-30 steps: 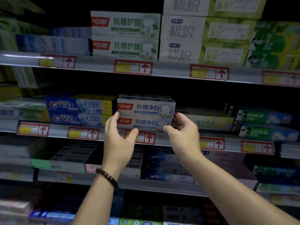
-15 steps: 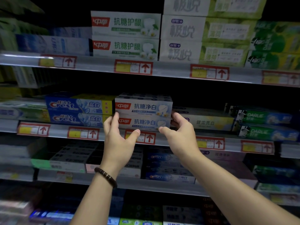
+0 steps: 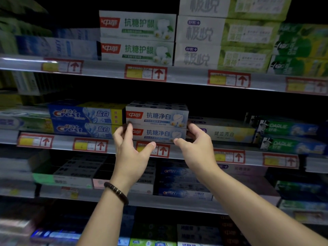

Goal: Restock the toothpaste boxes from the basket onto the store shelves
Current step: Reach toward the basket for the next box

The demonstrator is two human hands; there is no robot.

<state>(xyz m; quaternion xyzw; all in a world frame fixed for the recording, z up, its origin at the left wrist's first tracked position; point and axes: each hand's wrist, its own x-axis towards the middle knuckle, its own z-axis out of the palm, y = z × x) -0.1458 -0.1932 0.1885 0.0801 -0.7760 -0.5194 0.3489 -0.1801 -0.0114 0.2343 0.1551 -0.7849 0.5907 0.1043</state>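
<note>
Two white toothpaste boxes with red logos lie stacked on the middle shelf [image 3: 62, 143], the upper box [image 3: 157, 115] on the lower box [image 3: 159, 134]. My left hand [image 3: 131, 155] curls its fingers round the stack's left end, with the thumb under the lower box's front edge. At the right end, my right hand [image 3: 197, 148] grips the same way, fingers behind the end and thumb below. The stack's left side sits close against the blue Crest boxes [image 3: 83, 121]. No basket is in view.
A pale yellow box [image 3: 225, 133] lies right of the stack, with green Darlie boxes [image 3: 287, 135] beyond it. Stacked white and green boxes fill the upper shelf [image 3: 186, 75]. Lower shelves hold more boxes. Price tags with red arrows line every shelf rail.
The two stacked white boxes have slid a little left toward the Crest boxes, and both hands moved left with them. Their grip looks the same.
</note>
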